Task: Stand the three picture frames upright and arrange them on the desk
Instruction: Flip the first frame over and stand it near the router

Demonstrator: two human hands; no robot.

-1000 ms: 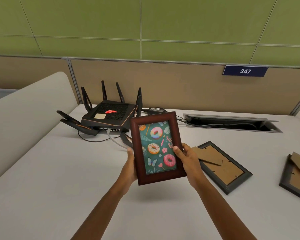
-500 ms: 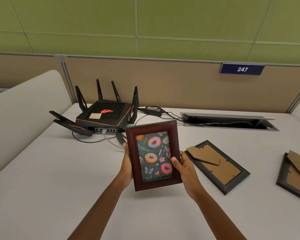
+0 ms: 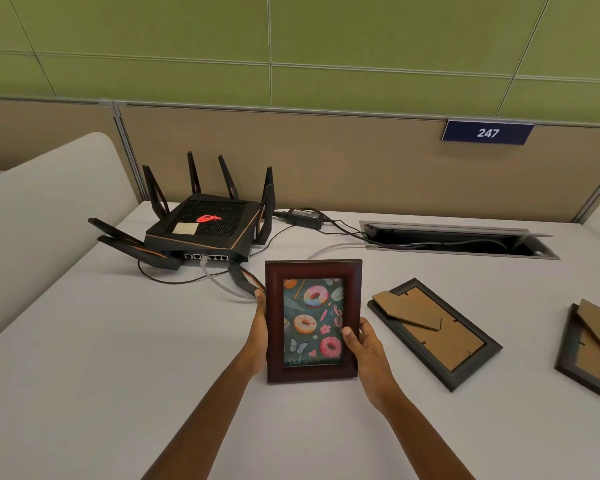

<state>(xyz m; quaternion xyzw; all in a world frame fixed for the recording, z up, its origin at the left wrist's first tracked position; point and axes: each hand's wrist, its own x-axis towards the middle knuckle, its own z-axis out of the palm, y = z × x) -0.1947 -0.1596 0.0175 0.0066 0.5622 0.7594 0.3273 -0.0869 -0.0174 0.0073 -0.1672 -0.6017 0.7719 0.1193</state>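
Both hands are gripping the red-brown frame (image 3: 313,320) by its side rails: left hand (image 3: 258,327) wrapped on the left edge, right hand (image 3: 364,344) on the right, thumb across the front. Frame is facing the camera, upright, its bottom edge at or just above the desk (image 3: 101,358); contact unclear. Two dark frames, the near one (image 3: 433,332) and the far one (image 3: 593,355), are lying face down to the right, stands showing. Advice: settle the bottom edge first, check the rear stand is open, loosen grip slowly. Keeping it off the router (image 3: 205,226) cables.
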